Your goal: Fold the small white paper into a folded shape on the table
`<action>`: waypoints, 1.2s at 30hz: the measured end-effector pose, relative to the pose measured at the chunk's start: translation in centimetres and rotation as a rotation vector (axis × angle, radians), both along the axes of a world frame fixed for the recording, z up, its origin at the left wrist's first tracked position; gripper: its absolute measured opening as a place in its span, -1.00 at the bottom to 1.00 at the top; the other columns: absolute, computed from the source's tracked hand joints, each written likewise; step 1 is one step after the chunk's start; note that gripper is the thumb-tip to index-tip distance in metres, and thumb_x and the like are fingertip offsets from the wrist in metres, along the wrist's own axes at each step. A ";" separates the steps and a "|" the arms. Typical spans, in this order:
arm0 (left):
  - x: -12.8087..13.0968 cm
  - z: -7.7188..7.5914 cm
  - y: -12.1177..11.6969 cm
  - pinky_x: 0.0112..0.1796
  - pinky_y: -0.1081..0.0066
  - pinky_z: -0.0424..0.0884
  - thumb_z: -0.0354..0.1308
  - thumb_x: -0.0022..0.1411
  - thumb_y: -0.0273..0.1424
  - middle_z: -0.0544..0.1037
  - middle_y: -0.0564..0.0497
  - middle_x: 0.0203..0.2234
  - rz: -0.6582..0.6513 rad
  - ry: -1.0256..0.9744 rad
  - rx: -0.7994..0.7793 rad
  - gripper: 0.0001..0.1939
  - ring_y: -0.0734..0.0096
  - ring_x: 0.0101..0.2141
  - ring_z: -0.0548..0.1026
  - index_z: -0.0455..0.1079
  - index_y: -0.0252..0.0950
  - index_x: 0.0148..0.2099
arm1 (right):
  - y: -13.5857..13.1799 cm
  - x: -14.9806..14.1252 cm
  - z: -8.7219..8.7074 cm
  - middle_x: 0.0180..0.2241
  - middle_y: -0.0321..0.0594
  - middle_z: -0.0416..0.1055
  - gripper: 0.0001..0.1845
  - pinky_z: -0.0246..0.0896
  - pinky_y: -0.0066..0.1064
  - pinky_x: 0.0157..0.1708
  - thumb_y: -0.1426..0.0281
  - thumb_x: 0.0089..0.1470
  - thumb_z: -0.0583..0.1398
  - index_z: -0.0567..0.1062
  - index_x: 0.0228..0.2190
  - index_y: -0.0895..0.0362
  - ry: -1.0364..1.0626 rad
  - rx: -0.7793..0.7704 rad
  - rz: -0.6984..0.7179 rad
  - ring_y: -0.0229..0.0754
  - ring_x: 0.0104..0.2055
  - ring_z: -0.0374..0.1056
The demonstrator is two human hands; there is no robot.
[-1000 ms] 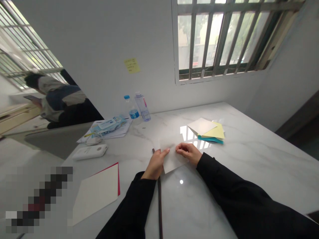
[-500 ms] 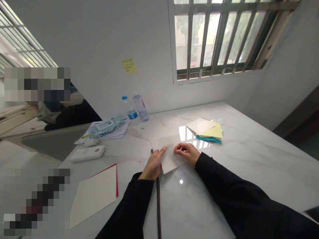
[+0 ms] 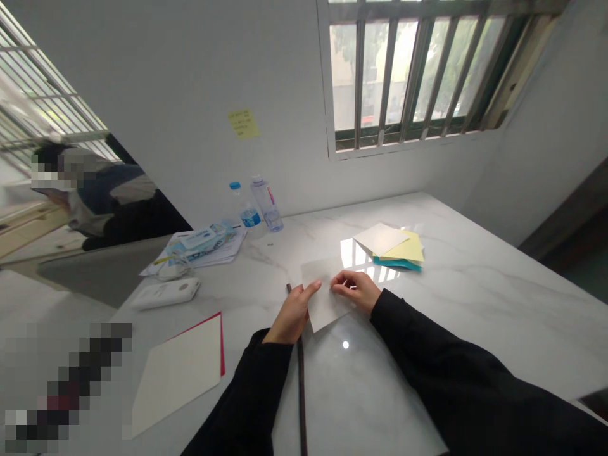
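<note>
I see the left hand (image 3: 293,315) closed on one edge of the pale paper sheet (image 3: 327,310), its thumb lying on top. The right hand (image 3: 360,292) is curled at the sheet's right part, thumb and index close together; whether they pinch something, I cannot tell. The sheet is between both hands, over the marble tabletop (image 3: 465,304), beside a dark strip (image 3: 303,392).

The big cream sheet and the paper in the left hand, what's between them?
In the head view, the left hand, its black sleeve and a long dark strip, partly hidden behind them, lie between.
</note>
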State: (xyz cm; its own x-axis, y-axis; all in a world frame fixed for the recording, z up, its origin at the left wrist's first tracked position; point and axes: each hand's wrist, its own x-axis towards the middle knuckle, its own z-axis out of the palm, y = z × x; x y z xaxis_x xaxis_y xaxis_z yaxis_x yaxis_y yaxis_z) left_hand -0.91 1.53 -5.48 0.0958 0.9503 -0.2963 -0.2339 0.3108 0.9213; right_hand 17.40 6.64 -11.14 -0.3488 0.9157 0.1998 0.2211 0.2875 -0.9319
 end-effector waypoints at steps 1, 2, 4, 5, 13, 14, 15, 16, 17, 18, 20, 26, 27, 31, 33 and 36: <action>0.0 0.0 0.0 -0.15 0.26 0.56 0.28 0.23 -0.36 0.69 -0.16 -0.21 0.007 -0.002 -0.006 -0.82 0.07 -0.17 0.64 0.55 -0.31 -0.14 | 0.0 0.0 0.0 -0.42 -0.26 0.52 -0.80 0.17 -0.44 -0.42 0.27 0.09 0.28 0.60 -0.33 0.14 -0.004 0.001 0.000 -0.28 -0.48 0.28; 0.0 -0.1 0.0 -0.14 0.25 0.56 0.27 0.23 -0.36 0.69 -0.16 -0.21 0.015 -0.003 -0.011 -0.83 0.06 -0.17 0.64 0.56 -0.31 -0.14 | 0.0 0.0 0.0 -0.42 -0.26 0.52 -0.80 0.17 -0.44 -0.42 0.27 0.09 0.28 0.60 -0.32 0.14 -0.008 0.001 0.001 -0.29 -0.48 0.28; 0.1 -0.3 0.1 -0.13 0.23 0.56 0.27 0.25 -0.37 0.69 -0.17 -0.22 0.044 -0.004 -0.017 -0.85 0.06 -0.18 0.65 0.56 -0.30 -0.15 | 0.0 0.0 0.1 -0.43 -0.27 0.52 -0.80 0.17 -0.45 -0.42 0.27 0.10 0.27 0.59 -0.33 0.15 -0.018 0.003 0.007 -0.29 -0.48 0.28; 0.1 -0.4 0.1 -0.12 0.23 0.55 0.27 0.26 -0.36 0.69 -0.17 -0.22 0.062 -0.003 -0.018 -0.85 0.06 -0.17 0.65 0.56 -0.30 -0.15 | -0.1 0.0 0.1 -0.44 -0.27 0.51 -0.81 0.17 -0.45 -0.43 0.27 0.10 0.27 0.59 -0.34 0.15 -0.025 0.004 0.012 -0.30 -0.49 0.27; 0.5 -0.8 0.5 -0.08 0.22 0.57 0.22 0.32 -0.41 0.70 -0.17 -0.31 0.236 -0.026 -0.065 -0.86 0.10 -0.19 0.67 0.55 -0.35 -0.13 | -0.4 0.4 0.9 -0.46 -0.30 0.50 -0.92 0.21 -0.47 -0.43 0.40 0.07 0.27 0.58 -0.36 0.14 -0.109 0.058 -0.015 -0.32 -0.51 0.30; 0.5 -0.8 0.6 -0.07 0.24 0.57 0.22 0.33 -0.43 0.70 -0.16 -0.31 0.271 -0.029 -0.065 -0.87 0.13 -0.18 0.67 0.54 -0.36 -0.12 | -0.3 0.6 1.2 -0.46 -0.29 0.50 -0.93 0.22 -0.46 -0.43 0.41 0.07 0.27 0.58 -0.36 0.14 -0.120 0.068 -0.028 -0.32 -0.51 0.30; 0.5 -0.8 0.8 -0.05 0.26 0.56 0.21 0.34 -0.44 0.70 -0.16 -0.30 0.304 -0.032 -0.064 -0.87 0.15 -0.18 0.67 0.54 -0.37 -0.11 | -0.2 0.9 1.6 -0.45 -0.28 0.50 -0.93 0.23 -0.46 -0.43 0.42 0.07 0.26 0.58 -0.36 0.14 -0.130 0.079 -0.041 -0.31 -0.50 0.31; 0.4 -0.8 0.9 -0.04 0.28 0.55 0.20 0.34 -0.46 0.70 -0.16 -0.29 0.333 -0.035 -0.064 -0.87 0.17 -0.18 0.67 0.53 -0.38 -0.10 | -0.1 1.2 2.1 -0.44 -0.27 0.51 -0.93 0.24 -0.45 -0.42 0.43 0.08 0.26 0.58 -0.37 0.15 -0.141 0.088 -0.052 -0.31 -0.50 0.32; 0.3 -0.8 1.0 -0.03 0.29 0.55 0.20 0.35 -0.47 0.70 -0.17 -0.28 0.358 -0.039 -0.063 -0.87 0.19 -0.17 0.68 0.52 -0.40 -0.10 | -0.3 1.6 2.7 -0.43 -0.26 0.52 -0.93 0.25 -0.44 -0.41 0.43 0.08 0.26 0.58 -0.37 0.15 -0.152 0.098 -0.057 -0.30 -0.49 0.32; 0.3 -0.8 1.0 -0.03 0.29 0.55 0.19 0.36 -0.47 0.70 -0.18 -0.27 0.378 -0.044 -0.063 -0.86 0.20 -0.18 0.68 0.52 -0.41 -0.09 | -0.7 2.1 3.4 -0.42 -0.25 0.52 -0.94 0.27 -0.44 -0.39 0.43 0.07 0.27 0.58 -0.37 0.14 -0.166 0.108 -0.050 -0.30 -0.48 0.34; 0.2 -0.7 1.1 -0.02 0.28 0.55 0.20 0.36 -0.48 0.70 -0.20 -0.27 0.407 -0.056 -0.067 -0.86 0.21 -0.18 0.68 0.51 -0.43 -0.08 | -2.4 3.4 4.7 -0.41 -0.27 0.52 -0.92 0.29 -0.44 -0.39 0.39 0.05 0.32 0.60 -0.36 0.12 -0.196 0.125 0.011 -0.29 -0.47 0.35; 0.4 -0.4 1.0 0.00 0.28 0.55 0.22 0.35 -0.49 0.70 -0.20 -0.25 0.430 -0.096 -0.076 -0.88 0.21 -0.15 0.68 0.53 -0.43 -0.11 | -10.4 8.5 4.0 -0.40 -0.27 0.50 -0.80 0.30 -0.43 -0.39 0.35 0.02 0.37 0.59 -0.26 0.10 -0.453 0.014 0.150 -0.28 -0.46 0.36; 0.5 -0.4 1.0 0.01 0.28 0.55 0.22 0.35 -0.49 0.70 -0.20 -0.25 0.431 -0.100 -0.077 -0.88 0.21 -0.14 0.67 0.53 -0.43 -0.12 | -11.3 9.2 3.3 -0.40 -0.27 0.50 -0.78 0.30 -0.43 -0.38 0.37 0.00 0.38 0.59 -0.25 0.10 -0.481 -0.011 0.144 -0.26 -0.44 0.38; 0.6 -0.2 1.0 0.01 0.26 0.55 0.23 0.33 -0.49 0.70 -0.19 -0.28 0.443 -0.099 -0.080 -0.90 0.19 -0.13 0.67 0.53 -0.42 -0.14 | -13.3 10.0 1.3 -0.35 -0.25 0.53 -0.78 0.34 -0.43 -0.32 0.34 0.05 0.37 0.62 -0.21 0.07 -0.470 -0.060 0.089 -0.23 -0.38 0.43; 0.5 -0.2 1.0 0.02 0.25 0.55 0.25 0.32 -0.48 0.70 -0.19 -0.28 0.443 -0.098 -0.079 -0.90 0.18 -0.13 0.67 0.53 -0.42 -0.14 | -13.5 9.5 0.9 -0.35 -0.25 0.53 -0.80 0.33 -0.43 -0.32 0.37 0.05 0.37 0.63 -0.22 0.07 -0.473 -0.037 0.093 -0.23 -0.37 0.44; 0.4 -0.3 0.9 0.03 0.24 0.54 0.26 0.31 -0.48 0.70 -0.19 -0.27 0.440 -0.100 -0.075 -0.89 0.18 -0.12 0.67 0.53 -0.41 -0.13 | -13.5 8.6 0.9 -0.37 -0.27 0.52 -0.94 0.29 -0.45 -0.34 0.43 0.09 0.33 0.64 -0.34 0.07 -0.470 0.002 0.099 -0.25 -0.39 0.43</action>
State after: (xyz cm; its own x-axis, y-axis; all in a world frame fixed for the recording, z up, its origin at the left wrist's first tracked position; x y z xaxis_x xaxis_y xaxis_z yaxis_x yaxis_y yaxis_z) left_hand -0.56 2.48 -5.81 -0.2809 0.8833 -0.3752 -0.4452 0.2264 0.8663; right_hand 26.04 -6.84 -10.21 -0.4877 0.8730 0.0015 0.5894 0.3305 -0.7371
